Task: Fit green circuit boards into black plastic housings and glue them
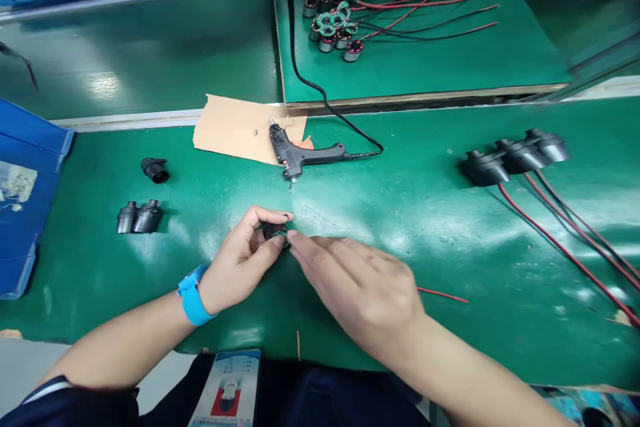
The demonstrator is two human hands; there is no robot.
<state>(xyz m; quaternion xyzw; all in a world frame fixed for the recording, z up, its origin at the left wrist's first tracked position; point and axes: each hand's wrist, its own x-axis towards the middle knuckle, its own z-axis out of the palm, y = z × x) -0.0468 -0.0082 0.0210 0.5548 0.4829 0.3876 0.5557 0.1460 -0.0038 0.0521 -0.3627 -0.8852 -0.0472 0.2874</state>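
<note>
My left hand (240,263), with a blue strap at its wrist, is closed around a small black plastic housing (269,229). A green-ringed stator (285,239) shows at the housing's opening, partly hidden by my fingers. The fingertips of my right hand (365,280) pinch at the stator's edge; the hand covers most of what lies beneath it. A red wire (443,294) comes out from under the right hand and lies on the bench. Beyond both hands rests a black glue gun (313,155), its nozzle over a piece of cardboard (230,127).
Several wired stators (327,30) sit on the raised green shelf (425,70). Black housings with wires (515,159) stand at right, loose black housings (139,217) at left. A blue bin (30,127) borders the left side. The glue gun's cord (327,103) hangs across the shelf edge.
</note>
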